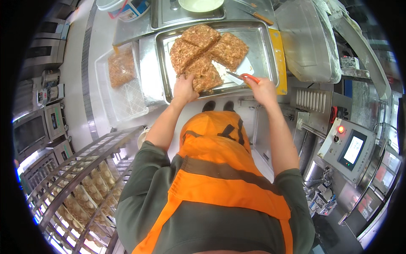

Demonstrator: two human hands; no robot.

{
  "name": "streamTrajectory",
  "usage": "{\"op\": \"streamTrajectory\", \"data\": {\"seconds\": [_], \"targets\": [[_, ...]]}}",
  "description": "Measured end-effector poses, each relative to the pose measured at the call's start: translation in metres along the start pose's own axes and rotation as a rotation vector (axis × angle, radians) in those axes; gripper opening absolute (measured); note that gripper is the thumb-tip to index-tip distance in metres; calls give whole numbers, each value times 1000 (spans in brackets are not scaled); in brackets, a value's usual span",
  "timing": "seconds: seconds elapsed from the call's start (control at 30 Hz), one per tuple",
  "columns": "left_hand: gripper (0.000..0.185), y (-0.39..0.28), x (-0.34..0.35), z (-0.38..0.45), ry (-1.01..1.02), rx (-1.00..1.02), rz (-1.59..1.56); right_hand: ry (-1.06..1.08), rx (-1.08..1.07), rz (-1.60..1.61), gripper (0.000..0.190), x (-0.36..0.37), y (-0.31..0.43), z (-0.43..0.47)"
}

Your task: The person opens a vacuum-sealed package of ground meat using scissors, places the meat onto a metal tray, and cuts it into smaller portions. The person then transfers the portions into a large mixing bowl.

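Observation:
Several thick slabs of brown minced filling, probably ground meat, lie close together in a shallow metal tray (260,38). My left hand (185,90) grips the near-left corner of the nearest slab (204,74), its fingertips partly hidden against the filling. In my right hand (264,92), over the tray's near-right side, is a red-handled cutting tool (250,77); whether it is scissors or a small knife is unclear. Its dark blade points left toward the slabs, apart from my left hand. Beneath the blade lies a flat white piece (245,68), partly under the right slab (229,50).
Left of the tray, a white plastic crate (122,108) holds bagged filling (121,67). Beyond are a pale bowl (201,3), a white bucket (125,9) and a wooden-handled knife (263,18). A metal rack (88,158) stands lower left; a machine control panel (347,149) is at right.

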State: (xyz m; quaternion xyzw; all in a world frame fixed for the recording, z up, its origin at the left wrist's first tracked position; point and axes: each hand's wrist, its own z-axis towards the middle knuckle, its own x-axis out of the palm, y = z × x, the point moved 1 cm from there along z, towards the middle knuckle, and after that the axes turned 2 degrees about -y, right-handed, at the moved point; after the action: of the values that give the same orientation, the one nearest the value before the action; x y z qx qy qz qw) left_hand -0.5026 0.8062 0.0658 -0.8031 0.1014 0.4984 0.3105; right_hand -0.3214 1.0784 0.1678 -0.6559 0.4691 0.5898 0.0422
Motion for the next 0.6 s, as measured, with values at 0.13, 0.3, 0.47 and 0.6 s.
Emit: {"op": "streamTrajectory", "data": {"seconds": [0.13, 0.3, 0.47, 0.6], "targets": [[80, -11, -1, -3, 19, -50, -27, 217, 87, 282, 34, 32, -44, 43], [79, -14, 3, -1, -9, -55, -33, 500, 228, 493, 34, 80, -46, 84], [76, 7, 9, 3, -47, 71, -127, 660, 243, 723, 36, 111, -45, 93], [73, -5, -1, -7, -108, 127, -183, 708, 202, 785, 37, 89, -38, 80]]}}
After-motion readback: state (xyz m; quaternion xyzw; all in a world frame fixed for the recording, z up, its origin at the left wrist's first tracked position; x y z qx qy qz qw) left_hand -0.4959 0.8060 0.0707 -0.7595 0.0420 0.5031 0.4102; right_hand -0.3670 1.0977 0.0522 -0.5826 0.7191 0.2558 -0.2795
